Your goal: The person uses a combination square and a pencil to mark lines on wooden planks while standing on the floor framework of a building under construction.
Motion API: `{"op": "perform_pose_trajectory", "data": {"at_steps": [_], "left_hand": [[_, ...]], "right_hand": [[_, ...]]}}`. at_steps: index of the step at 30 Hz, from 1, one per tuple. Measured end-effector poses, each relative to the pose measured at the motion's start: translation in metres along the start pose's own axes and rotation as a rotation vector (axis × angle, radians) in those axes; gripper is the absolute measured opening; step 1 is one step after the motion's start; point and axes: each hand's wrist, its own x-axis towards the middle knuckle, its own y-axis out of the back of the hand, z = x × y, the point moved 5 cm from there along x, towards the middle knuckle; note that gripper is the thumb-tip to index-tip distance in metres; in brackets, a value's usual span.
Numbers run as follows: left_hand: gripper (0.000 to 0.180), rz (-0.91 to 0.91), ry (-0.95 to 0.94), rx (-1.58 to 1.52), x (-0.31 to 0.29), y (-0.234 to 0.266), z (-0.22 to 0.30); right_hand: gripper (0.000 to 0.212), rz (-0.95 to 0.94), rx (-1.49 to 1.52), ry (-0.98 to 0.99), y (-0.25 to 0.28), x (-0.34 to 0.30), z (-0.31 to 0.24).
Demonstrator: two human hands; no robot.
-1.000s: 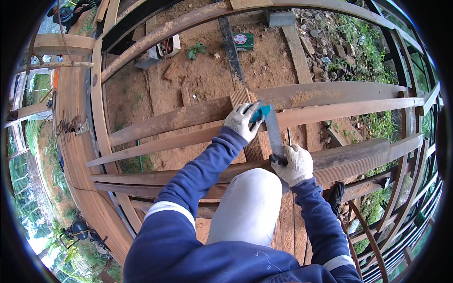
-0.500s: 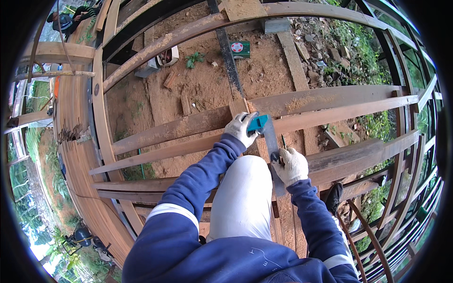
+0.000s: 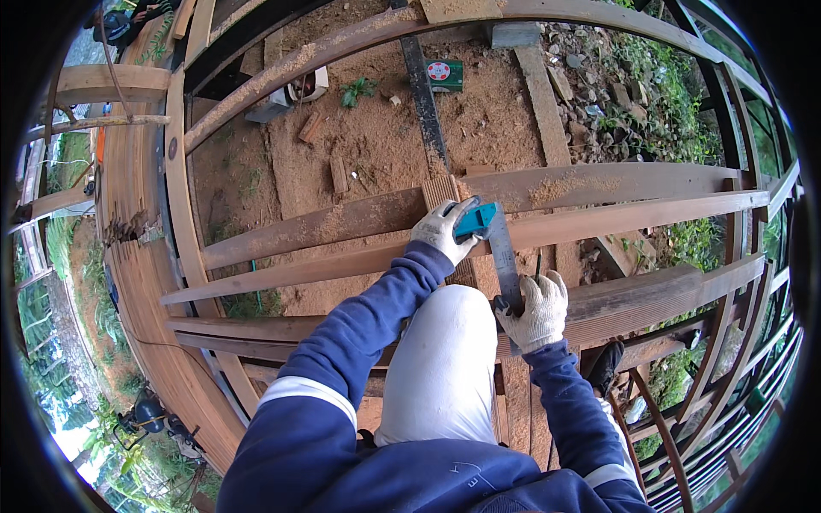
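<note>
My gloved left hand (image 3: pixel 440 231) is closed around the teal handle of a carpenter's square (image 3: pixel 505 261), above the ridged end of a narrow board. The square's metal blade slants down toward my gloved right hand (image 3: pixel 540 315). That hand's thumb side, dark at the tip, touches the blade's lower part, and a thin dark pencil (image 3: pixel 538 262) sticks up from between its fingers. Under the blade run a brown wooden beam (image 3: pixel 616 221) and a thick grooved timber (image 3: pixel 637 295). My white-trousered knee (image 3: pixel 440 350) is just below the left hand.
Beams cross over bare soil, with sawdust on a rear plank (image 3: pixel 581 184). A green box (image 3: pixel 445 75) lies on the ground beyond. Rubble and plants (image 3: pixel 633 94) are at the right. Long planks (image 3: pixel 162 342) line the left side; a person (image 3: pixel 124 27) is at upper left.
My right hand's fingers have loosened and stretched upward beside the blade, and the pencil remains in them. My left hand keeps its hold on the square. The view has shifted slightly.
</note>
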Motion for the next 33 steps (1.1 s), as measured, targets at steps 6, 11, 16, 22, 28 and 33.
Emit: {"op": "perform_pose_trajectory", "data": {"at_steps": [6, 11, 16, 22, 28, 33], "left_hand": [[0.047, 0.013, 0.023, -0.269, 0.001, 0.002, -0.014], [0.043, -0.020, -0.026, -0.153, 0.005, 0.005, 0.002], [0.039, 0.035, 0.024, -0.157, 0.005, 0.000, -0.005], [0.035, 0.022, 0.183, -0.130, 0.008, -0.013, -0.019], [0.039, -0.017, 0.154, -0.075, 0.010, -0.019, -0.025], [0.042, -0.038, 0.138, -0.057, 0.012, -0.016, -0.019]], "right_hand": [[0.046, -0.013, 0.074, -0.068, -0.012, 0.000, 0.006], [0.043, -0.129, 0.062, -0.082, -0.012, 0.000, 0.008], [0.045, -0.235, 0.091, -0.186, -0.018, -0.001, 0.011], [0.045, -0.238, 0.064, -0.145, -0.022, -0.002, 0.012], [0.048, -0.272, 0.055, -0.183, -0.020, 0.001, 0.010], [0.052, -0.190, 0.072, -0.137, -0.019, -0.002, 0.011]]}}
